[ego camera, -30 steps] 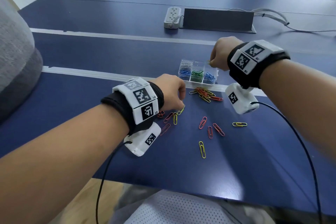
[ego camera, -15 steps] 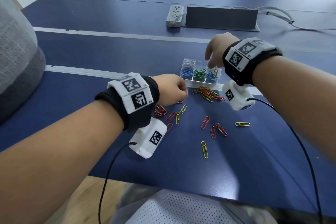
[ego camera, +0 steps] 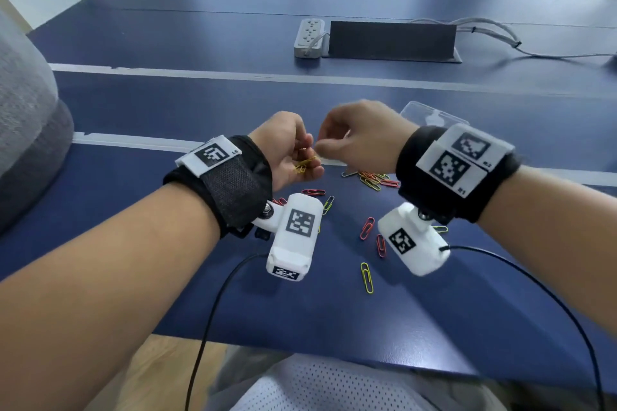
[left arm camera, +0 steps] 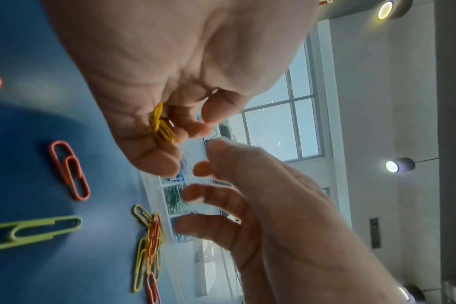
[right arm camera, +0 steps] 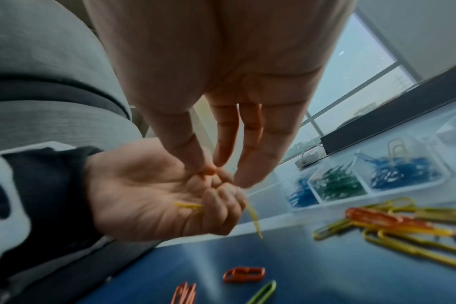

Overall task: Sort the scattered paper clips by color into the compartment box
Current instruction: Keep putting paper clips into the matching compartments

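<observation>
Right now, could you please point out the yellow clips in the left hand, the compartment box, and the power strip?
yellow clips (left arm camera: 160, 127): left wrist view, middle of the bunch in the curled fingers.
compartment box (right arm camera: 338, 185): right wrist view, green-clip compartment.
power strip (ego camera: 310, 37): head view, top face.

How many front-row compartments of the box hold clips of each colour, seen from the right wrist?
Blue: 2, the left compartment and the right compartment
Green: 1, the middle compartment
Total: 3
</observation>
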Demonstrator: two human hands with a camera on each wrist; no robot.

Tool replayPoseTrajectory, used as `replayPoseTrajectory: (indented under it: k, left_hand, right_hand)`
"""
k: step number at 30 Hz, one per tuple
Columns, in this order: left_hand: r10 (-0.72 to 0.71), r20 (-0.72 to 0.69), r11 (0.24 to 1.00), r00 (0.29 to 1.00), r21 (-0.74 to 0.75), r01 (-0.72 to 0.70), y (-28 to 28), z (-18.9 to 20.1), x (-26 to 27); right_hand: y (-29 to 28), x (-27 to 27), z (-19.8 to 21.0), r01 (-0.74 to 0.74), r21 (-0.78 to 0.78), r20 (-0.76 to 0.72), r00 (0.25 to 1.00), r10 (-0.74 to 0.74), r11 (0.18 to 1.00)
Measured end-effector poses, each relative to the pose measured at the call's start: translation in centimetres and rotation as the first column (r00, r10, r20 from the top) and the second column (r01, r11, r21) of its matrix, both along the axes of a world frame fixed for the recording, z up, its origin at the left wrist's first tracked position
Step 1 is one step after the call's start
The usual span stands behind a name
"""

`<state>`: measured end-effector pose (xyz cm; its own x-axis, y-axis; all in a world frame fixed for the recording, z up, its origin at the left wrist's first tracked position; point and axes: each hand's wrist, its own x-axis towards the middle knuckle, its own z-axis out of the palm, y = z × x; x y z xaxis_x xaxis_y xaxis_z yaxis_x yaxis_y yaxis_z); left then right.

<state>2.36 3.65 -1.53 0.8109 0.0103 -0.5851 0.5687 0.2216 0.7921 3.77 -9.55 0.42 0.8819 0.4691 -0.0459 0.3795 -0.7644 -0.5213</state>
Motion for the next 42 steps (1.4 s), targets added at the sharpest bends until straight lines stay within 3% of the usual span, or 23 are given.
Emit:
replayPoseTrajectory:
  k: [2,6,12,15,19,22,25,27,29,32,36,42]
  left_hand:
    - [-0.010,-0.011,0.999,1.000,-0.047,0.009,-0.2,-0.1,0.1]
    - [-0.034,-0.019,0.995,0.999,-0.090,0.032,-1.1,0.3,0.2]
    - [-0.163,0.055,0.985,0.985,-0.048,0.166,-2.1,0.8,0.1]
    - [-0.144,0.078,0.989,0.987,0.027,0.142,-2.1,0.9,0.2]
    - [-0.199,0.117,0.958,0.973,0.231,0.168,-1.5,0.6,-0.2]
    - [-0.405,0.134,0.803,0.904,0.525,0.282,-0.7,-0.1,-0.3]
    - [-0.599,0.036,0.498,0.800,0.799,0.337,0.1,-0.2,-0.6]
    - [-0.659,-0.054,0.315,0.750,0.886,0.341,0.3,0.0,-0.9]
    - [-0.681,-0.124,0.198,0.721,0.918,0.345,0.4,0.0,-1.0]
    - [-0.692,-0.191,0.074,0.696,0.940,0.332,0.5,-0.3,-1.1]
    - [-0.710,-0.236,-0.016,0.664,0.947,0.319,0.6,-0.7,-1.3]
    - [-0.738,-0.284,-0.112,0.612,0.946,0.304,0.0,-0.4,-0.8]
  right_hand:
    - [0.2,-0.7,-0.5,-0.036,-0.008,-0.044,0.998,0.036,0.999]
    - [0.6,-0.8,-1.4,-0.124,-0.139,0.062,0.989,0.133,0.983]
    - [0.2,-0.3,-1.0,-0.080,-0.163,0.128,0.987,0.102,0.983]
    - [-0.3,0.8,-0.3,-0.060,-0.162,0.146,0.986,0.084,0.985]
    - [-1.8,3.8,0.3,0.109,-0.123,0.187,0.979,-0.085,0.986]
    - [-3.1,5.8,0.0,0.236,-0.210,0.195,0.961,-0.195,0.949]
    - [-3.5,6.8,-0.7,0.286,-0.327,0.177,0.955,-0.238,0.901]
    - [-3.6,7.1,-1.0,0.286,-0.377,0.171,0.956,-0.237,0.881]
    - [-3.7,7.2,-1.3,0.259,-0.421,0.154,0.965,-0.213,0.869]
    - [-3.9,6.8,-1.4,0.227,-0.432,0.130,0.973,-0.189,0.873]
    - [-4.3,4.8,-0.8,0.183,-0.361,0.166,0.978,-0.130,0.914]
    - [-4.8,1.3,-1.9,0.011,-0.536,-0.017,1.000,-0.025,0.844]
